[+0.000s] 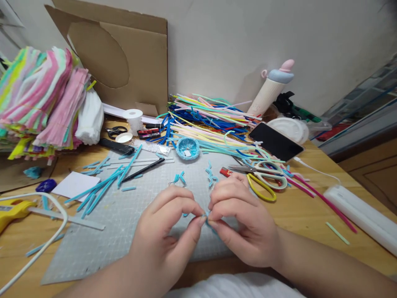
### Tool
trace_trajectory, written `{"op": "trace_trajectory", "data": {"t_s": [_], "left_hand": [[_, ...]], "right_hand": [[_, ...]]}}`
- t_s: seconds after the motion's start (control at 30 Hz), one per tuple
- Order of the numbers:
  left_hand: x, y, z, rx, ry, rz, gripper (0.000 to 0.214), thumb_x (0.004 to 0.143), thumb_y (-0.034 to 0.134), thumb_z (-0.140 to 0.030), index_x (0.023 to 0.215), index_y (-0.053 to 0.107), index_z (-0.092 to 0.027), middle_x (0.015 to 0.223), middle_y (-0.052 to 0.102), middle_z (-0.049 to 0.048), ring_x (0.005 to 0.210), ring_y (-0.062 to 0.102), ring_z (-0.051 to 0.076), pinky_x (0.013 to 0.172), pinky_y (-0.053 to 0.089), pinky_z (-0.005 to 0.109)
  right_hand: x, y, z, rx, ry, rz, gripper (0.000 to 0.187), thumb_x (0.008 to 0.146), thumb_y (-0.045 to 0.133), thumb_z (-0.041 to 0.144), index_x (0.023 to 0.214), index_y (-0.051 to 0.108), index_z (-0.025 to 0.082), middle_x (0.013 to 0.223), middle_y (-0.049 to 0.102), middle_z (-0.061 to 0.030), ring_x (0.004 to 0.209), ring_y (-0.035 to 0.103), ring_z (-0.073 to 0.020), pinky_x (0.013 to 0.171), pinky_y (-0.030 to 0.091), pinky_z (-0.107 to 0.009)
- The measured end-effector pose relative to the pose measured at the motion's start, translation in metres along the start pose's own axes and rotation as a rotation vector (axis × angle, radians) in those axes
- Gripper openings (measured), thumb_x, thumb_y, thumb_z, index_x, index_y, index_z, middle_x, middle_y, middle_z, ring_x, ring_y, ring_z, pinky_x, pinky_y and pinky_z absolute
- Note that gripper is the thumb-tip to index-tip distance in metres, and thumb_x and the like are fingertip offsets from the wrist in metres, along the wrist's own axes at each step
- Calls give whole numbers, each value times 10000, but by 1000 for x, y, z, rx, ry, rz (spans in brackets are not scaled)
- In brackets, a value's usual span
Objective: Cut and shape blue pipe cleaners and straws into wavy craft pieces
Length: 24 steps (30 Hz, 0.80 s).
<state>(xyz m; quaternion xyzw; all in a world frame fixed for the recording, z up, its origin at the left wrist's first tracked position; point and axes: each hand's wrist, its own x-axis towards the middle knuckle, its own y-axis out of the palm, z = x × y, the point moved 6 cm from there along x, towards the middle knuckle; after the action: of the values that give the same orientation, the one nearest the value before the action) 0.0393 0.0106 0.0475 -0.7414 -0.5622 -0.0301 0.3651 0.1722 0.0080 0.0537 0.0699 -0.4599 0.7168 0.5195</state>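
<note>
Both hands meet low over the grey cutting mat (124, 231). Thumb and forefinger of my left hand (166, 227) are closed in a pinch on a small piece of blue pipe cleaner (205, 215). My right hand (243, 223) pinches the same piece from the other side, and its fingers hide most of it. Just beyond the hands lie short bent blue pieces (211, 178) and a small twisted blue bit (180, 179). Farther back sits a round blue fuzzy bowl shape (187, 149) with a small white square inside.
Loose blue stems (102, 188) and a black pen (143, 169) lie left. Scissors (266, 174), a phone (276, 140) and a power strip (362, 219) are right. Coloured pipe cleaners (211, 120) pile at the back. A yellow glue gun (14, 211) and white cable (63, 215) stand left.
</note>
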Motion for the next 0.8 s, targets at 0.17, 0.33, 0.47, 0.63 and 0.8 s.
{"op": "trace_trajectory", "data": {"t_s": [0.17, 0.33, 0.47, 0.63, 0.8], "left_hand": [[-1, -7, 9, -46, -77, -70, 147, 776, 551, -74, 809, 540, -217, 794, 528, 4, 763, 508, 139, 680, 414, 265], [-2, -8, 22, -246, -225, -138, 91, 799, 555, -137, 781, 552, -227, 790, 504, 4, 775, 483, 150, 690, 395, 270], [-2, -11, 39, -532, -416, -258, 54, 797, 585, -205, 752, 564, -226, 804, 495, -11, 740, 461, 118, 654, 390, 214], [1, -17, 52, -734, -560, -327, 66, 782, 607, -246, 762, 561, -203, 805, 496, -16, 662, 431, 94, 594, 371, 193], [8, -15, 52, -807, -549, -254, 53, 786, 597, -228, 768, 556, -200, 825, 514, -9, 656, 443, 97, 595, 369, 209]], "right_hand": [[-6, -2, 4, 45, -34, 20, 166, 743, 489, 103, 826, 499, 246, 791, 600, -12, 799, 560, -194, 850, 304, -424], [-13, -15, -21, 179, 170, -264, 119, 875, 393, 263, 763, 428, 241, 730, 504, -18, 724, 511, -184, 838, 325, -434], [-10, -33, -49, 289, 327, -512, 178, 883, 365, 264, 720, 430, 234, 679, 429, -19, 676, 447, -175, 678, 359, -343], [3, -29, -78, 260, 557, -235, 295, 877, 349, 245, 587, 391, 208, 603, 413, 9, 621, 414, -140, 625, 328, -289], [-7, 13, -77, 76, 609, 471, 390, 828, 477, 378, 507, 374, 183, 506, 323, 47, 498, 319, -93, 489, 221, -248]]}}
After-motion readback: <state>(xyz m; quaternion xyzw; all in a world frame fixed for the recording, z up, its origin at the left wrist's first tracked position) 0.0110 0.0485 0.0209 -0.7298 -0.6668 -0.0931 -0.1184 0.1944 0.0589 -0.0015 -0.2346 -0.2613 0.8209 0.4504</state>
